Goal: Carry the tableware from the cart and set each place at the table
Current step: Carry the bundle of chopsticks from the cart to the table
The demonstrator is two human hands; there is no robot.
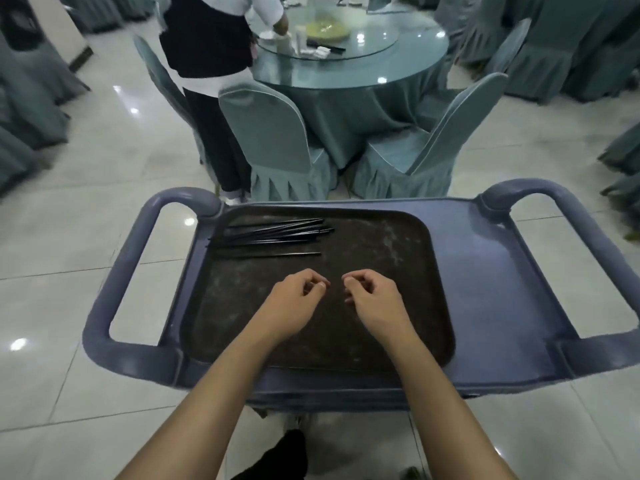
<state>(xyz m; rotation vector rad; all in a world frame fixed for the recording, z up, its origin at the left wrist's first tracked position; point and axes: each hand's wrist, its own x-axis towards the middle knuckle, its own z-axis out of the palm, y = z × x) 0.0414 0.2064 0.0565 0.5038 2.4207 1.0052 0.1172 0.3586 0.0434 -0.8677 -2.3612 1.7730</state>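
A blue plastic cart (pixel 502 271) stands in front of me with a dark brown tray (pixel 381 244) on its top. Several black chopsticks (pixel 273 233) lie in a loose bundle at the tray's far left corner. My left hand (pixel 294 303) and my right hand (pixel 374 299) hover side by side over the middle of the tray, fingers loosely curled, holding nothing. Beyond the cart is the round table (pixel 408 67) with a glass turntable (pixel 367 46) carrying a yellow dish and small white items.
Two covered chairs (pixel 273 133) (pixel 433 147) stand between the cart and the table. Another person (pixel 207 46) in black and white stands at the table's left side. More covered chairs line both edges of the tiled floor.
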